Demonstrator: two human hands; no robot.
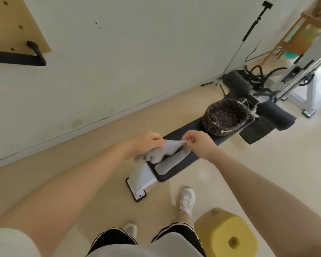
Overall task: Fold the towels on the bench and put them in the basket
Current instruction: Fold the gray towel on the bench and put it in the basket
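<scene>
Grey towel [163, 156] at the counter [185, 138] near end, top edge lifted. Left hand [146, 143] and right hand [198, 143] each pinch that edge, fingers curled on cloth. Folding barely started. Polka-dot basket [224, 115] at the far end looks empty.

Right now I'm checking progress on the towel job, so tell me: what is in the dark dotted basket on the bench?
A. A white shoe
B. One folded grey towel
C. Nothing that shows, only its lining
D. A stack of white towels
C: the basket shows only its dotted lining, while the grey towel is at the near end of the bench, pinched by the left hand and the right hand.
</scene>
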